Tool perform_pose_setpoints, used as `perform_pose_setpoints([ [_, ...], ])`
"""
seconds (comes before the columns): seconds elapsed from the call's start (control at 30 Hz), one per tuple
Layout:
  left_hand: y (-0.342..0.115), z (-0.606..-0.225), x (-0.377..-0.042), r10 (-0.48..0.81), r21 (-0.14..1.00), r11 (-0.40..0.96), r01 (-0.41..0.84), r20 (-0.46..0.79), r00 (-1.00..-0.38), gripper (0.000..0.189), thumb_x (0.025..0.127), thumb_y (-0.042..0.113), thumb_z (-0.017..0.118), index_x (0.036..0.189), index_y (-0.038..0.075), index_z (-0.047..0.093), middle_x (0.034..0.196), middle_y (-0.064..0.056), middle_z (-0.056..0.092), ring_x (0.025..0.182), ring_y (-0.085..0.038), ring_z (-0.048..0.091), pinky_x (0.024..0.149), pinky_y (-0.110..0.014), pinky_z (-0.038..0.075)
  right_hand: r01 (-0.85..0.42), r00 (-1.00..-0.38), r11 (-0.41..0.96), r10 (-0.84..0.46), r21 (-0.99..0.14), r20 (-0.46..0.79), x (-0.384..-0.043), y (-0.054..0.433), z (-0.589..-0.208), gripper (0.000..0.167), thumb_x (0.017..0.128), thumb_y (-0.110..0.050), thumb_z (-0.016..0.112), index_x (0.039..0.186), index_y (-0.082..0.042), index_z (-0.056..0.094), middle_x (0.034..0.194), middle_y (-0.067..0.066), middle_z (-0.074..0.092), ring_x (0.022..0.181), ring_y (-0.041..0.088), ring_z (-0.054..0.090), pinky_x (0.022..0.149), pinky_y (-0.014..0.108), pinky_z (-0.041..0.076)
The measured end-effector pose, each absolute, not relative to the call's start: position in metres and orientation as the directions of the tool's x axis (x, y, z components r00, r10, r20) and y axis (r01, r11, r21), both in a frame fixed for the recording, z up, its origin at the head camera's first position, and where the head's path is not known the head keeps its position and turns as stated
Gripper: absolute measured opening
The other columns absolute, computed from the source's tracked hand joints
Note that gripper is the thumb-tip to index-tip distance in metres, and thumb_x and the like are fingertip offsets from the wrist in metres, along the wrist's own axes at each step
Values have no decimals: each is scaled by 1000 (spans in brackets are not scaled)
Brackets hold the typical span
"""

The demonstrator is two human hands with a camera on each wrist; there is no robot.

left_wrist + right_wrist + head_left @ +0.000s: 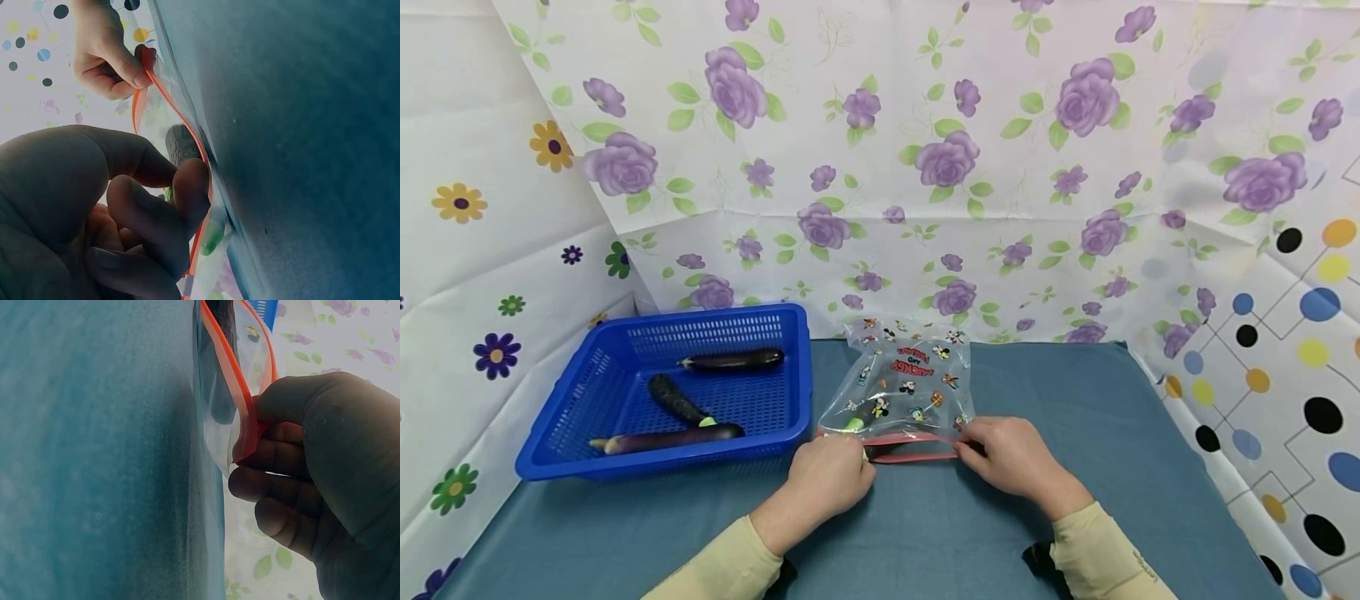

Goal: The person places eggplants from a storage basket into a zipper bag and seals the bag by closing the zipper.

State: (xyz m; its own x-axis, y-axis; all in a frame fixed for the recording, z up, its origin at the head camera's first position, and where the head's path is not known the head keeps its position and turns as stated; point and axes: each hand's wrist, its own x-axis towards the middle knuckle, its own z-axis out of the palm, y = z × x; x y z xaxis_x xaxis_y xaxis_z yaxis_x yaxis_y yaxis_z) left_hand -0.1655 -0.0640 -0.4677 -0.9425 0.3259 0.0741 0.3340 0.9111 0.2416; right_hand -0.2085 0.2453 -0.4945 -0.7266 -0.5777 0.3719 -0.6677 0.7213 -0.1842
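A clear zip bag (pixel 917 392) with cartoon prints and a red zip edge (pixel 917 438) lies on the table, its mouth parted toward me. My left hand (pixel 833 473) pinches the mouth's left end. At the right end, my right hand (pixel 1011 458) grips the red edge between thumb and fingers, as the right wrist view shows at the bag corner (pixel 247 440). Through the plastic shows a dark, long vegetable (pixel 220 387); its rough, dark end (pixel 181 144) also appears in the left wrist view. Green bits show near my left hand; the bag's print partly hides the contents.
Left of the bag stands a blue plastic basket (pixel 805 375). It holds a dark eggplant (pixel 733 360), a purple eggplant (pixel 670 438) and a dark, rough-skinned vegetable (pixel 673 398) with a yellow-green end. A blue-green cloth (pixel 940 533) covers the table; floral sheets (pixel 887 167) rise behind.
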Motion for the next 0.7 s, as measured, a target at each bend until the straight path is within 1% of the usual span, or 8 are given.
perform_pose_setpoints([
  [0.23,-64,-467,-166,316,209,922,325,75,-946,47,100,21,72,57,21,54,55,4,49,49,-14,49,47,-39,46,-669,-725,719,-578,-187,374,-208,245,-495,20,100,-21,84,85,-28,73,74,-18,59,61,-4,46,59,26,43],
  [0.4,-62,-467,-168,315,182,928,326,83,-945,47,103,22,70,58,21,55,57,3,50,50,-15,50,46,-39,46,-674,-721,715,-584,-184,374,-209,246,-494,18,100,-21,84,86,-28,74,75,-18,60,61,-4,46,58,26,44],
  [0.53,-59,-465,-170,316,171,928,330,106,-943,49,103,20,70,57,20,54,57,2,51,50,-15,51,45,-39,45,-678,-716,713,-584,-180,383,-209,246,-493,20,99,-21,84,85,-29,73,74,-18,59,60,-5,45,58,26,43],
  [0.7,-59,-465,-170,303,135,939,317,117,-946,47,99,19,73,56,19,53,60,-1,55,52,-20,55,46,-42,48,-683,-711,708,-588,-180,386,-208,246,-494,20,99,-21,85,85,-28,73,74,-18,59,60,-5,45,58,25,42],
])
